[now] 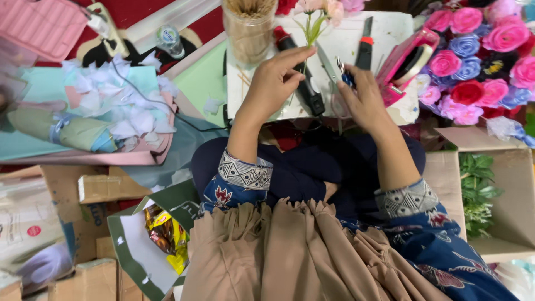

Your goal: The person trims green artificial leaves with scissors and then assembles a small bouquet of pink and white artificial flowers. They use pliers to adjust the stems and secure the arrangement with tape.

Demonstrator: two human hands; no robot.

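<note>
Your left hand (274, 83) pinches the flower stem (310, 30) upright near the board's (390, 28) far edge. Your right hand (365, 100) is closed on the cutters (344, 75), just right of the stem, blades pointing away from you.

A white board (390, 28) carries a box cutter (365, 44) and glue gun (298, 72).

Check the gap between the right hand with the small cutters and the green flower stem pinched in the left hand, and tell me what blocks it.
Nothing visible blocks it. The left hand pinches the thin green flower stem; the right hand holds small blue-handled cutters just beside it. A black glue gun lies flat on the white board beneath.
</note>
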